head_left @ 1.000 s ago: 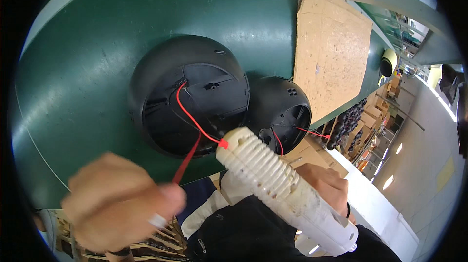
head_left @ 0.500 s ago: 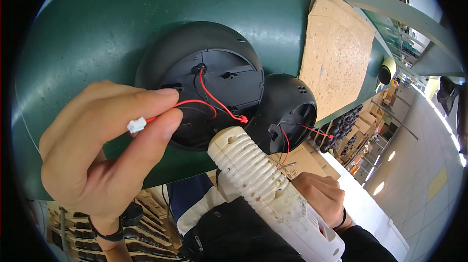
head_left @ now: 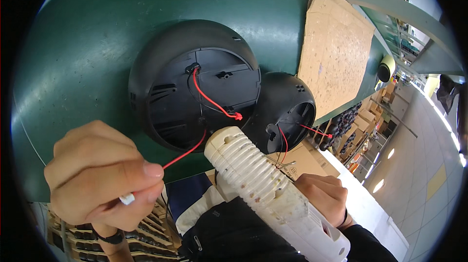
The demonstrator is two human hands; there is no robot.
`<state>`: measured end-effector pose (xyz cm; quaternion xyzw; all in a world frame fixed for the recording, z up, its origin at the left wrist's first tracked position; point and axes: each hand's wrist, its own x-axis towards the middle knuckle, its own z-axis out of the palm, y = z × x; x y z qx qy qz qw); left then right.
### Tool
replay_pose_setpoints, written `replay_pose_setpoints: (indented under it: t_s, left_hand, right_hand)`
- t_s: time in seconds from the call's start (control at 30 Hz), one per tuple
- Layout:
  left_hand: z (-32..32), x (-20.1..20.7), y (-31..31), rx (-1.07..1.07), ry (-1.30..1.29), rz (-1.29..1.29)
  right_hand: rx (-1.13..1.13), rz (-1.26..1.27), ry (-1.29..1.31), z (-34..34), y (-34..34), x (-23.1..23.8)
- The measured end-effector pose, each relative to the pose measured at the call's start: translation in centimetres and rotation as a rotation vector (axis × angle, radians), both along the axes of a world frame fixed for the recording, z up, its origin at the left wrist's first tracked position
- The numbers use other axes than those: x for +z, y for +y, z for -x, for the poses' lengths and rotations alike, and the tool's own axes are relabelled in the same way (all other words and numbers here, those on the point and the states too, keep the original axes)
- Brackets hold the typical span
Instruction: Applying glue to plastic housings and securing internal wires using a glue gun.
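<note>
Between thumb and fingertips, my left hand point(head_left: 105, 177) is closed on a red wire point(head_left: 187, 152) that ends in a small white connector point(head_left: 127, 198). The wire runs taut into the lower part of a large round black plastic housing point(head_left: 214, 84). From a hole higher in that housing comes another red wire point(head_left: 207, 94) with a red plug, beside a thin black one. My right hand point(head_left: 321, 196) is wrapped round a white hot glue gun point(head_left: 248, 164) with a ribbed, stained barrel; its front end lies just before the housing's lower edge. Its handle is mostly hidden.
A smaller round black housing point(head_left: 285, 108) with red wires sits against the large one. Both rest on a green table point(head_left: 87, 43). A worn cardboard sheet point(head_left: 336, 52) lies to the right. Below the table edge at lower left are stacked trays of dark parts point(head_left: 151, 233).
My left hand has moved down and away from the large housing, drawing the wire straight. The white connector now sits lower, partly covered by the fingers. The right hand and glue gun stay nearly still.
</note>
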<state>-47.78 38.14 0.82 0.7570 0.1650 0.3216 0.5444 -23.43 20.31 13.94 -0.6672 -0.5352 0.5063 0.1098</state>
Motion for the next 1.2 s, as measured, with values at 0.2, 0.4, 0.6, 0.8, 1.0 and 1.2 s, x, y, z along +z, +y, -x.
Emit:
replay_pose_setpoints:
  t_s: [0.2,0.4,0.6,0.8,1.0,1.2]
  left_hand:
    - [-0.1,-0.7,-1.4,0.036,-0.053,0.079]
    - [0.6,-1.0,-2.2,0.099,-0.081,0.118]
    - [-2.3,-0.5,-2.2,0.178,0.156,-0.031]
    - [-1.2,-0.2,-4.3,0.26,0.533,0.038]
    - [3.6,2.1,-6.0,0.531,0.693,0.143]
    - [6.1,4.2,-7.0,0.431,0.853,0.006]
  right_hand:
    - [-0.02,-0.119,-0.012,-0.1,-0.4,-0.8]
    - [0.03,-0.04,-0.043,-0.4,2.4,1.6]
    - [0.083,0.038,-0.325,-0.4,2.3,6.7]
    - [-0.503,-0.13,-0.43,-5.0,-2.3,3.6]
    - [-0.358,-0.518,-0.962,-19.8,-0.2,-11.5]
    - [-0.458,-0.444,-1.032,-15.7,-2.2,-14.8]
